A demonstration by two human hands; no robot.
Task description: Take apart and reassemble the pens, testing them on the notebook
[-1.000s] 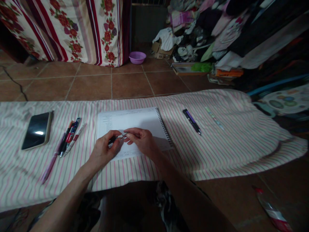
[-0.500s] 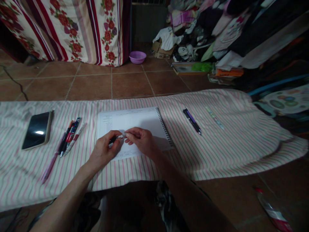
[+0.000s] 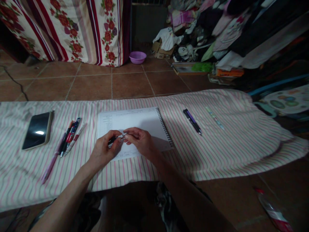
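Both hands meet over a spiral notebook (image 3: 135, 120) lying open on a striped cloth (image 3: 217, 148). My left hand (image 3: 105, 149) is closed around the dark barrel of a pen (image 3: 118, 138). My right hand (image 3: 140, 141) pinches the pen's pale tip end between thumb and fingers. The pen lies roughly level between the two hands, just above the notebook page.
Left of the notebook lie several pens (image 3: 69, 137), a pink pen (image 3: 49, 166) and a phone (image 3: 37, 130). To the right rest a dark purple pen (image 3: 191, 120) and a pale pen (image 3: 214, 118). Beyond are tiled floor, a purple bowl (image 3: 137, 57), a floral sheet and piled clothes.
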